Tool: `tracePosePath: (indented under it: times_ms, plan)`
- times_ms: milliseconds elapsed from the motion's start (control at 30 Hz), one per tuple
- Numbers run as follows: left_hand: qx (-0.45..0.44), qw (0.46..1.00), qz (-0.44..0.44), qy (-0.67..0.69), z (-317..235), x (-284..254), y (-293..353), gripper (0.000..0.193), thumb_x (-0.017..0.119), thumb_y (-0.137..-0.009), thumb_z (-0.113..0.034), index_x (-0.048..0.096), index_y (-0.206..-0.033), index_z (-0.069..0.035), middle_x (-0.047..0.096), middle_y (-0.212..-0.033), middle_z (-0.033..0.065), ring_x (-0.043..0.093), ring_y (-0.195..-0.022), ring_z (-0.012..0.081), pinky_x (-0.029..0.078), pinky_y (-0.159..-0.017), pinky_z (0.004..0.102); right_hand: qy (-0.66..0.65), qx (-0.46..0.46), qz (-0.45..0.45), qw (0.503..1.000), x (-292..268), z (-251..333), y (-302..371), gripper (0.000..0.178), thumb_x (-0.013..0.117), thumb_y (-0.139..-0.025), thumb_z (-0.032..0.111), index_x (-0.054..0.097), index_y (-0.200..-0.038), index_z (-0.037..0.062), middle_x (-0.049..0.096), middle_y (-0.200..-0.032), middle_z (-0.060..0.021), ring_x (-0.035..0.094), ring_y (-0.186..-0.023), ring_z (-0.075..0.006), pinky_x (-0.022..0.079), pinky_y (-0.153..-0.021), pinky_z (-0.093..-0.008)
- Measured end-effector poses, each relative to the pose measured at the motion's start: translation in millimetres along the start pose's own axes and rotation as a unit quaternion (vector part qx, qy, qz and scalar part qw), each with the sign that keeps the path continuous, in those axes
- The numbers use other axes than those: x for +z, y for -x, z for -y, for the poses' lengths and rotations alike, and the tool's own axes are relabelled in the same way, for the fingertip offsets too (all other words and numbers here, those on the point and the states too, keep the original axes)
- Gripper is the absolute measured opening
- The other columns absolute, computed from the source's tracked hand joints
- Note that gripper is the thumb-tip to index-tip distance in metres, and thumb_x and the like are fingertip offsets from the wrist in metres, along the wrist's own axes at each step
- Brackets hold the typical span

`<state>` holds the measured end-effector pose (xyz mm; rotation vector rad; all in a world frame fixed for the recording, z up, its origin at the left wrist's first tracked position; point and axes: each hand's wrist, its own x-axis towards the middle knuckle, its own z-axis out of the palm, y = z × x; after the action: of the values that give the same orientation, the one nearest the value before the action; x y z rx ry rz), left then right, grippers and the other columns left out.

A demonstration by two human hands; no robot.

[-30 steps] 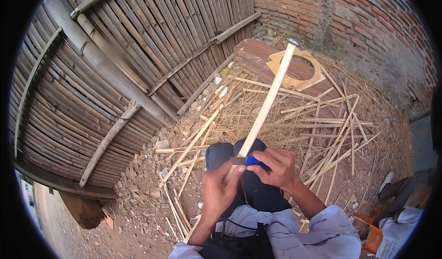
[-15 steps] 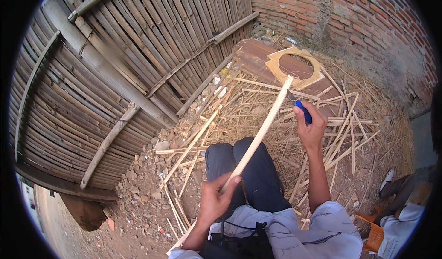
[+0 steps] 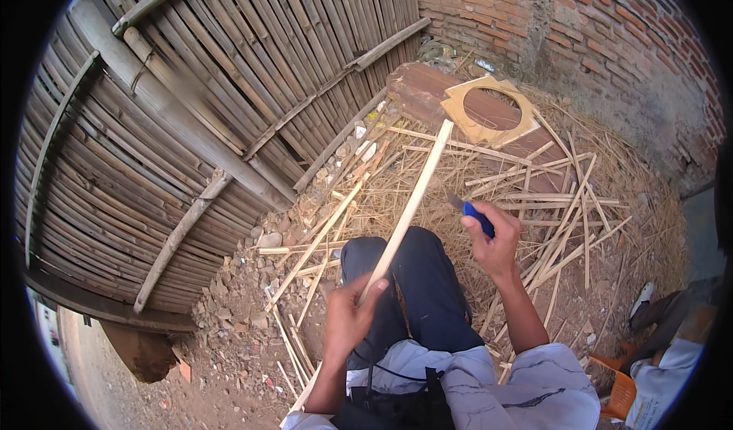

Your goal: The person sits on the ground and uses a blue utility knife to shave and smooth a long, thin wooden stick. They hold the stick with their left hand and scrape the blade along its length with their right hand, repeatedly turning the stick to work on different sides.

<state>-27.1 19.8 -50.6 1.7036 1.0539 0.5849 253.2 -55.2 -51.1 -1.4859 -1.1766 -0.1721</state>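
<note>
1. Workpiece: long, flat, pale wooden strip (image 3: 411,201), slanting up and away above the thighs in dark trousers (image 3: 435,292). Far tip shows close to the near edge of the reddish-brown flat board (image 3: 420,86); height above that edge cannot be told.
2. Left hand (image 3: 350,315): gripping the strip low down, thumb lying along its upper face. Hold looks adequate; judged best kept firm, so the strip does not twist under a cut.
3. Right hand (image 3: 495,243): fingers closed round a small blue-handled knife (image 3: 478,220). Blade points up and left, apart from the strip, no contact.
4. Step in hand, as judged: paring the strip's face or edge. Suggest laying the blade nearly flat and taking thin, even shavings along the grain; a steep angle would likely dig in.
5. Safety, as judged: strokes are best sent away from the left thumb and the thighs, since both lie beneath the line of the strip.
6. Support: far end appears unsupported, so it probably flexes; light pressure seems wise there.
7. Surroundings: tan card-like frame with a round hole (image 3: 492,137) lies toward the board's right end; loose pale strips (image 3: 318,242) are scattered on the ground, clear of the knife.
</note>
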Motion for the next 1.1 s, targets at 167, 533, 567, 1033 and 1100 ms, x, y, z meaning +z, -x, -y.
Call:
tracePosePath:
  times_ms: [167, 533, 567, 1033, 1100]
  plan:
    - [0.057, 0.997, -0.002, 0.042, -13, 13, -5, 0.034, 0.079, -0.103, -0.022, 0.076, -0.130, 0.000, 0.076, -0.081, 0.0112, 0.056, -0.076, 0.0063, 0.051, -0.068, 0.0318, 0.001, -0.072, 0.121, 0.990, 31, 26, 43, 0.028, 0.085, -0.093, 0.032, 0.077, -0.103, 0.0067, 0.074, -0.082, -0.0086, 0.071, -0.062, -0.0273, 0.054, -0.054, -0.0365]
    - [0.084, 0.996, -0.017, -0.017, -24, 16, -5, 0.021, 0.076, -0.105, -0.021, 0.079, -0.116, -0.003, 0.062, -0.066, 0.0089, 0.047, -0.064, 0.0065, 0.043, -0.056, 0.0326, 0.032, -0.108, 0.118, 0.987, 46, 32, 49, 0.030, 0.085, -0.092, 0.038, 0.077, -0.101, 0.0108, 0.069, -0.075, -0.0044, 0.068, -0.057, -0.0251, 0.051, -0.051, -0.0366]
    - [0.086, 0.996, -0.020, -0.021, -23, 16, -5, 0.021, 0.076, -0.105, -0.021, 0.079, -0.115, -0.003, 0.061, -0.066, 0.0084, 0.047, -0.064, 0.0063, 0.043, -0.056, 0.0325, 0.036, -0.108, 0.114, 0.987, 46, 32, 49, 0.030, 0.085, -0.092, 0.038, 0.077, -0.101, 0.0109, 0.069, -0.074, -0.0043, 0.067, -0.057, -0.0251, 0.051, -0.050, -0.0367]
    - [0.063, 0.997, -0.028, -0.037, -15, 10, 2, 0.027, 0.077, -0.104, -0.023, 0.081, -0.123, -0.005, 0.062, -0.064, 0.0082, 0.047, -0.063, 0.0060, 0.043, -0.055, 0.0311, 0.067, -0.068, 0.047, 0.994, 39, 11, 30, 0.030, 0.085, -0.092, 0.036, 0.079, -0.102, 0.0088, 0.071, -0.076, -0.0063, 0.071, -0.062, -0.0275, 0.054, -0.054, -0.0374]
    - [0.045, 0.998, -0.024, -0.046, -11, 9, 5, 0.026, 0.077, -0.104, -0.023, 0.081, -0.122, -0.005, 0.062, -0.063, 0.0087, 0.048, -0.063, 0.0058, 0.043, -0.055, 0.0312, 0.067, -0.044, 0.016, 0.997, 36, -11, 15, 0.029, 0.084, -0.093, 0.034, 0.080, -0.103, 0.0070, 0.074, -0.079, -0.0091, 0.072, -0.064, -0.0285, 0.054, -0.055, -0.0381]
